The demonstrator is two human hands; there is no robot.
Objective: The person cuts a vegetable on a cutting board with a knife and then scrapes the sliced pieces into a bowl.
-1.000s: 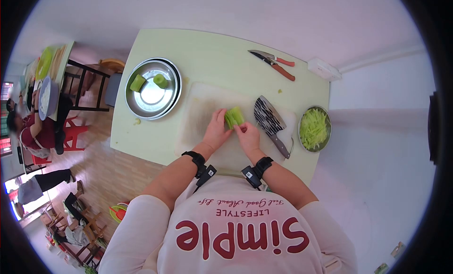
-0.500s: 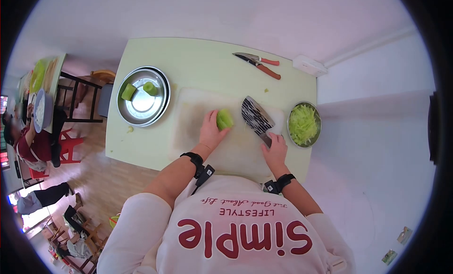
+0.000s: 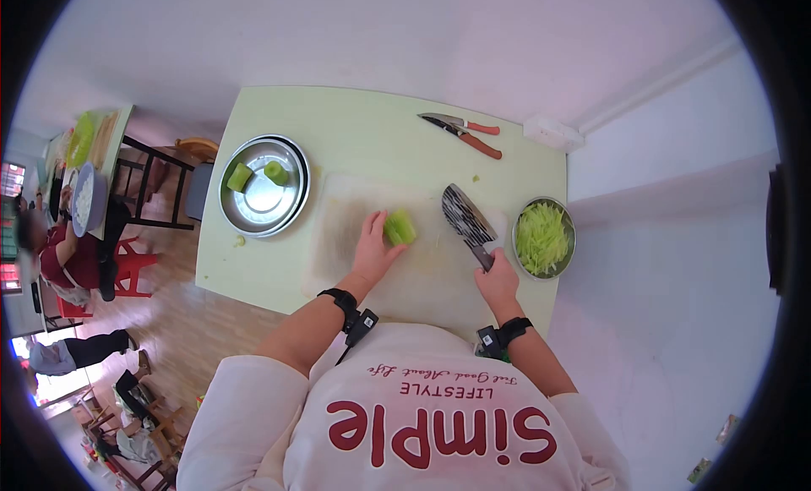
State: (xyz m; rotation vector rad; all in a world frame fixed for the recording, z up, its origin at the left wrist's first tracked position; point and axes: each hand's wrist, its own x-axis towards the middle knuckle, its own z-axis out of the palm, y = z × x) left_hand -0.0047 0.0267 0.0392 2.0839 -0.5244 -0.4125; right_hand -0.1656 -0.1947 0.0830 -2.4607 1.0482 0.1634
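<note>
On the pale cutting board (image 3: 355, 191) lies a cut green vegetable piece (image 3: 400, 227). My left hand (image 3: 372, 250) rests at its left side, fingers apart and touching it, the thumb below. My right hand (image 3: 498, 281) is closed round the dark handle of a cleaver (image 3: 466, 217) with a black-and-silver patterned blade. The blade points up and left, to the right of the vegetable piece and apart from it. Just right of the cleaver stands a metal bowl (image 3: 572, 248) of shredded green vegetable (image 3: 542, 237).
Stacked metal plates (image 3: 258, 202) at the table's left hold two green pieces. Two knives (image 3: 465, 134) lie at the far edge, near a white box (image 3: 553, 133) by the wall. At far left, a person (image 3: 68, 254) sits near another table, and a second person is farther off.
My right hand has closed round the cleaver handle, and the cleaver has shifted slightly right. My left hand's fingers have loosened on the vegetable piece. The whole view has shifted a little.
</note>
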